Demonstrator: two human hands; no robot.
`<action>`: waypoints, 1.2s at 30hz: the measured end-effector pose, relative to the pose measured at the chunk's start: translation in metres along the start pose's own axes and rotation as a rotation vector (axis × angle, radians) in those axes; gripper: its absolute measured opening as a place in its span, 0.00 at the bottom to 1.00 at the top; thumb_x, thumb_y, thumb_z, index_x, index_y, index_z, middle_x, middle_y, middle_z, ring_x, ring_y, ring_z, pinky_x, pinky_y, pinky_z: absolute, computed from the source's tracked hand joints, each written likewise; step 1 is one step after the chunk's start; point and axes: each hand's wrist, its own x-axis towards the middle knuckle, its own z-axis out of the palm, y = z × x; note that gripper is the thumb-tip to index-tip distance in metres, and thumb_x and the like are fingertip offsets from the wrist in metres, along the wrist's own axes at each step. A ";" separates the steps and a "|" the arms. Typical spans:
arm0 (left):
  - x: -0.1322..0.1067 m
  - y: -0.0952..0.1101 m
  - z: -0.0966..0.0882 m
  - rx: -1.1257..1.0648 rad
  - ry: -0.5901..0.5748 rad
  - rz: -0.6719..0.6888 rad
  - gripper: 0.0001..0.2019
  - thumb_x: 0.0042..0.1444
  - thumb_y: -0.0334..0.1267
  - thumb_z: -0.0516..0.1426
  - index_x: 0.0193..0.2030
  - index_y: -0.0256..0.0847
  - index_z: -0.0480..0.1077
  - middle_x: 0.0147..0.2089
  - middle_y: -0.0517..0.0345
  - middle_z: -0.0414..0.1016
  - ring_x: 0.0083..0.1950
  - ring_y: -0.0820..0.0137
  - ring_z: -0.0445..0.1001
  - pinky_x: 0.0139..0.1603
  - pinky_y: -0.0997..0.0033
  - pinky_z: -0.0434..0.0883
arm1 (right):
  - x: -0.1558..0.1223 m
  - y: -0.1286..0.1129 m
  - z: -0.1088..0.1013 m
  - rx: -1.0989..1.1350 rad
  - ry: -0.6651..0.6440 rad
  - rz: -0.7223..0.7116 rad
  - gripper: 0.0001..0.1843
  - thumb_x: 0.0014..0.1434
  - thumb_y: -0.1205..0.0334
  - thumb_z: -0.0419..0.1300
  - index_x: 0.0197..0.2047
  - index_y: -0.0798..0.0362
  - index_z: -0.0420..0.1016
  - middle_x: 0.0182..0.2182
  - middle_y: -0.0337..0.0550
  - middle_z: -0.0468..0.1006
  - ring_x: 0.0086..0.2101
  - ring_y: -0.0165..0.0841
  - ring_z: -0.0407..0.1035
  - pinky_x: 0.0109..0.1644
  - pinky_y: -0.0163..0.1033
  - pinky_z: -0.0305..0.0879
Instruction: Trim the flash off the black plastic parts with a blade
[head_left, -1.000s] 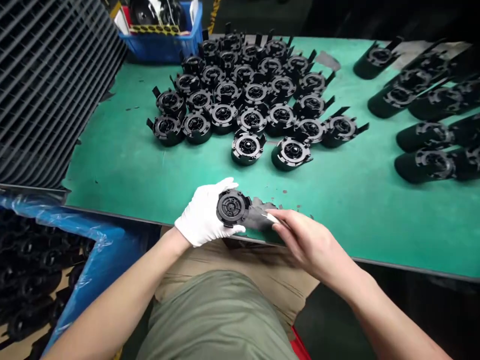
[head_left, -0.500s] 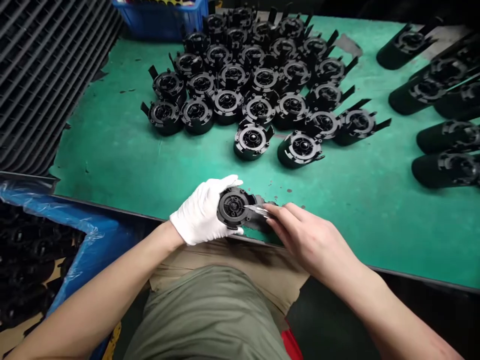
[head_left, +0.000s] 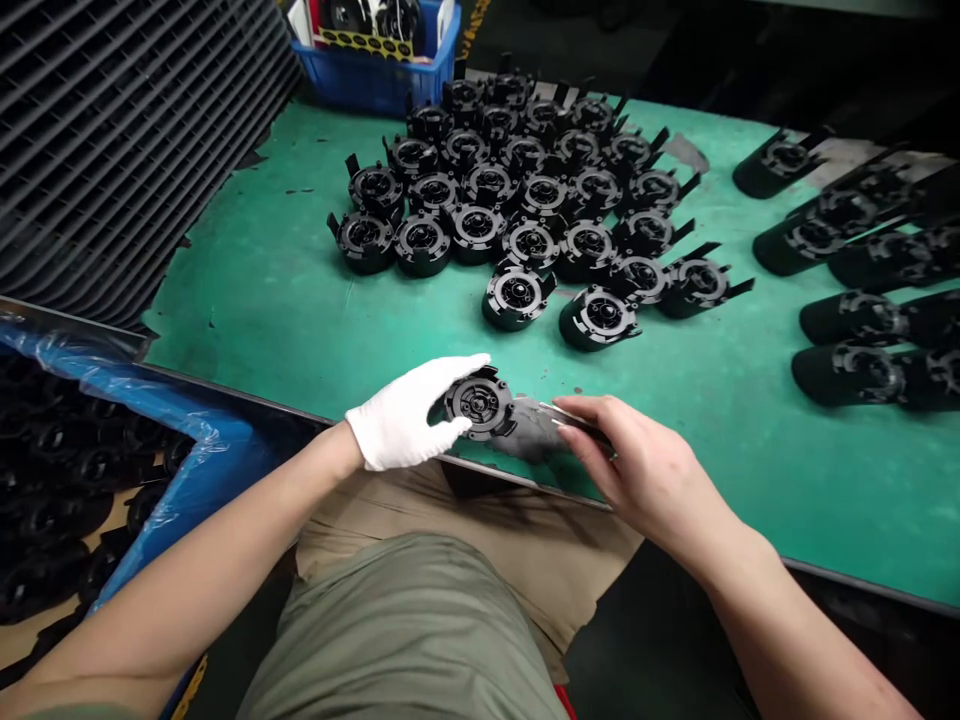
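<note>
My left hand [head_left: 409, 415], in a white glove, is closed around a black round plastic housing [head_left: 480, 403] at the table's near edge. The housing's ringed, ribbed end faces up, and the thumb and fingers curve about its left side. My bare right hand [head_left: 634, 455] pinches a slim pointed metal tool [head_left: 559, 412] between thumb and fingers; most of it is hidden, so I cannot tell whether it is tweezers or a knife. The tool's tip is to the right of the housing, apart from it. A dark grey patch [head_left: 536, 430] lies on the table between the hands.
Several similar black housings [head_left: 517, 293] stand grouped on the green table [head_left: 247, 300]. Longer black cylinders [head_left: 847, 375] lie at the right. A blue bin [head_left: 367, 80] stands behind, a black ribbed grid rack [head_left: 135, 130] at left. Blue plastic sheeting [head_left: 187, 450] edges a box of black parts.
The tool has moved right, away from the face of the housing. My left hand has turned the housing and shifted its hold. The camera view has shifted.
</note>
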 end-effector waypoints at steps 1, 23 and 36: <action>-0.001 -0.003 -0.005 -0.013 0.005 -0.006 0.31 0.70 0.41 0.60 0.78 0.41 0.62 0.77 0.42 0.71 0.78 0.52 0.72 0.81 0.45 0.70 | 0.001 0.001 0.002 -0.002 -0.016 -0.004 0.14 0.78 0.61 0.59 0.63 0.49 0.71 0.49 0.46 0.85 0.45 0.39 0.82 0.47 0.43 0.77; 0.006 -0.008 0.013 0.014 0.178 -0.023 0.51 0.42 0.60 0.80 0.68 0.41 0.69 0.63 0.42 0.80 0.64 0.45 0.81 0.69 0.45 0.78 | 0.060 -0.001 0.017 -0.174 -0.034 -0.293 0.06 0.79 0.61 0.58 0.53 0.52 0.74 0.41 0.45 0.85 0.37 0.35 0.79 0.39 0.39 0.73; 0.005 -0.008 0.014 0.044 0.205 0.041 0.48 0.47 0.62 0.78 0.68 0.40 0.68 0.62 0.41 0.80 0.63 0.47 0.81 0.67 0.48 0.78 | 0.050 -0.028 0.008 -0.291 -0.072 -0.212 0.10 0.82 0.60 0.52 0.49 0.51 0.73 0.36 0.42 0.83 0.32 0.33 0.78 0.31 0.40 0.63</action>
